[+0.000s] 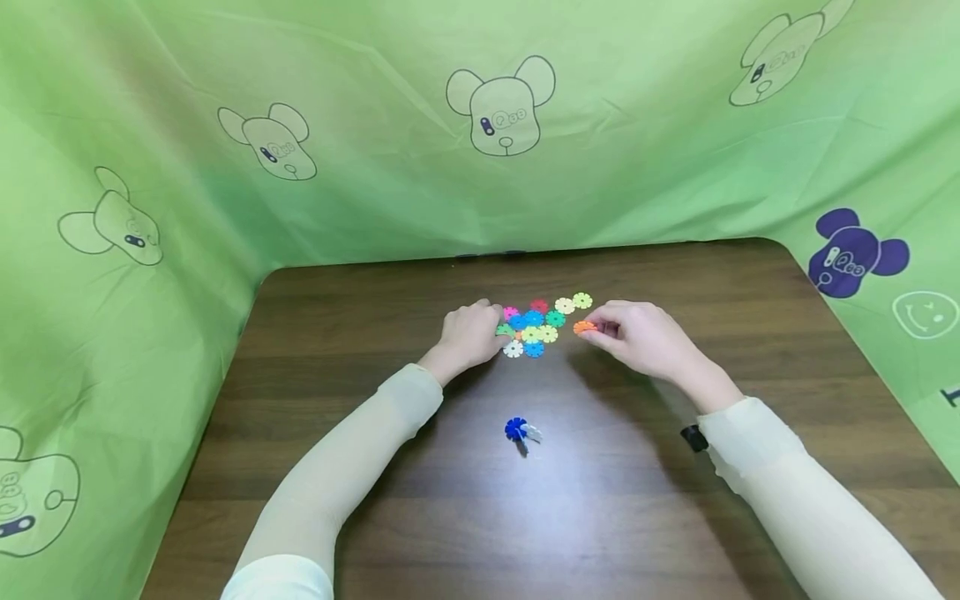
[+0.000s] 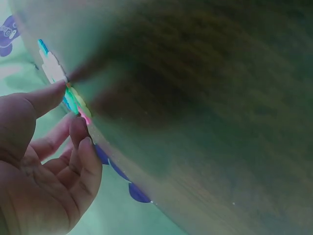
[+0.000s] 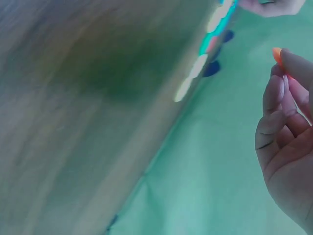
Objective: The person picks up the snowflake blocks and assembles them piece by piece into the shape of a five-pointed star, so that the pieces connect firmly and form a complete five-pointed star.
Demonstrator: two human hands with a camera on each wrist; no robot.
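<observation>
Several colored notched plastic discs lie in a loose cluster on the table. My left hand (image 1: 468, 333) is at the cluster's left side, thumb and fingertips at opposite edges of a green disc (image 2: 72, 100). Beside that disc are a white disc (image 1: 513, 349) and a pink disc (image 1: 510, 313). To the right of the cluster, my right hand (image 1: 641, 337) pinches an orange disc (image 1: 584, 328) between thumb and fingers, and the right wrist view shows its orange edge (image 3: 277, 55) sticking out past the thumb. Closer to me stands a small joined piece, a dark blue disc (image 1: 515, 428) with a whitish disc (image 1: 532, 432) attached.
Yellow discs (image 1: 549, 334), a blue disc (image 1: 534, 349), a red disc (image 1: 539, 306) and a darker green disc (image 1: 555, 318) lie between the hands. The brown wooden table (image 1: 420, 517) ends at a green printed cloth (image 1: 375, 200) behind.
</observation>
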